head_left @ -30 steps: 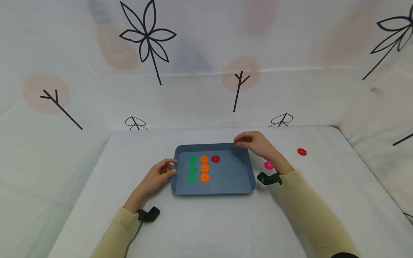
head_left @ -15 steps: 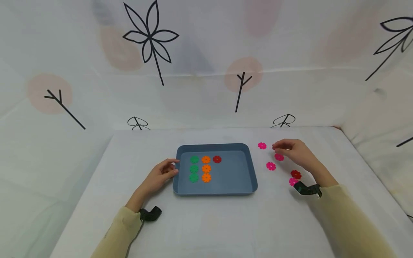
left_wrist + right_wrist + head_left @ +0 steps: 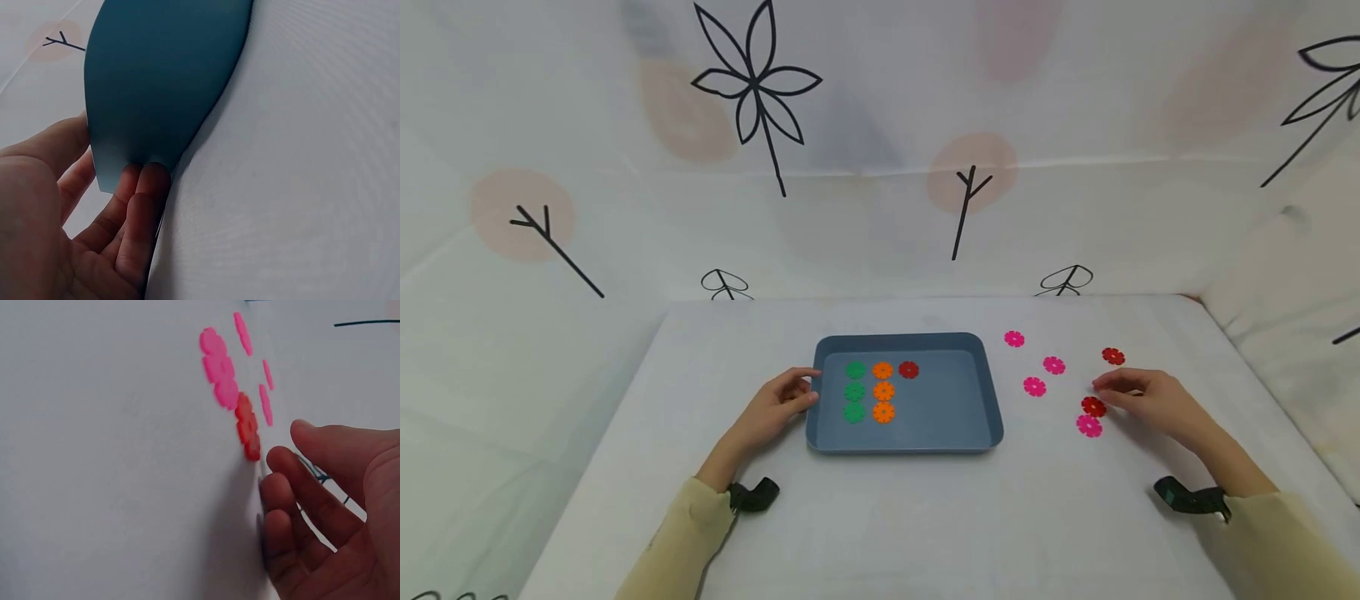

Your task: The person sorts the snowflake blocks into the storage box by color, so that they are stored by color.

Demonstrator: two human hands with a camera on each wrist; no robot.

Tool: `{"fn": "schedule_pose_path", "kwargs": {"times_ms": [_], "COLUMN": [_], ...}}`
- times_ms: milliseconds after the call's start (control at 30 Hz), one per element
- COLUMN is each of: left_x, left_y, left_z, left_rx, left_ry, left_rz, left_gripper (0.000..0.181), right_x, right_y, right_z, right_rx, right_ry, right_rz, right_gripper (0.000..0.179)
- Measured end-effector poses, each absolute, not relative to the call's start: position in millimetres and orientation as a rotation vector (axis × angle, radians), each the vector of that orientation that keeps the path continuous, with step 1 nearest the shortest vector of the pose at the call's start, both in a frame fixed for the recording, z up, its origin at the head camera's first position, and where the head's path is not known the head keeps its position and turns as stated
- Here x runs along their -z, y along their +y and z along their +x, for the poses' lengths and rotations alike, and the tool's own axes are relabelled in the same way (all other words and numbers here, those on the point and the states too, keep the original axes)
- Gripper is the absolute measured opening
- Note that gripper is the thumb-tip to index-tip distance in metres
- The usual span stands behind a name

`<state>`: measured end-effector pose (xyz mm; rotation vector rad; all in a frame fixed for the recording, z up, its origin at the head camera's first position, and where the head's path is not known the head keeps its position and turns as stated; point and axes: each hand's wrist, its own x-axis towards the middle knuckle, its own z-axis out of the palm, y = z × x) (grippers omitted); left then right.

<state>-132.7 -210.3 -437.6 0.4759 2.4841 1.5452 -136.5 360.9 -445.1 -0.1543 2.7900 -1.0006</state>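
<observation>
A blue-grey tray lies on the white table. In it are green flower-shaped discs, orange ones in a second column and a single red one. My left hand holds the tray's left rim; in the left wrist view, curled fingers touch its outer wall. Right of the tray my right hand is just over a red flower disc, thumb and fingers apart. The right wrist view shows nothing between those fingers, and the red disc lies just beyond the fingertips.
Several pink flower discs lie loose between the tray and my right hand. Another red disc is farther back. A patterned white cloth hangs behind the table and at both sides.
My right hand has moved from the tray's far right corner, past the pink discs, right and nearer to the red disc. My left hand has stayed at the tray's rim.
</observation>
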Motion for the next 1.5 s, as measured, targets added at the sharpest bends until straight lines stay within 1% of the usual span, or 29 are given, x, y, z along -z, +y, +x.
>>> {"fn": "schedule_pose_path", "kwargs": {"times_ms": [200, 767, 1067, 1500], "left_x": [434.7, 435.6, 435.7, 437.8], "left_y": [-208.4, -208.4, -207.1, -208.0], "left_z": [-131.9, -132.2, -132.1, -132.2], "left_rx": [-1.549, -1.543, -1.556, -1.564], "left_ry": [2.484, 2.504, 2.493, 2.485], "left_rz": [0.481, 0.477, 0.472, 0.467], "left_gripper": [0.041, 0.040, 0.039, 0.040], "right_x": [451.7, 458.4, 459.8, 456.1], "right_y": [366.1, 363.6, 363.4, 362.4], "right_z": [-128.5, -128.1, -126.2, -128.7], "right_rx": [1.044, 1.069, 1.076, 1.010], "right_ry": [2.755, 2.780, 2.768, 2.772], "right_rz": [-0.155, -0.190, -0.160, -0.226], "right_gripper": [0.042, 0.034, 0.041, 0.038]}}
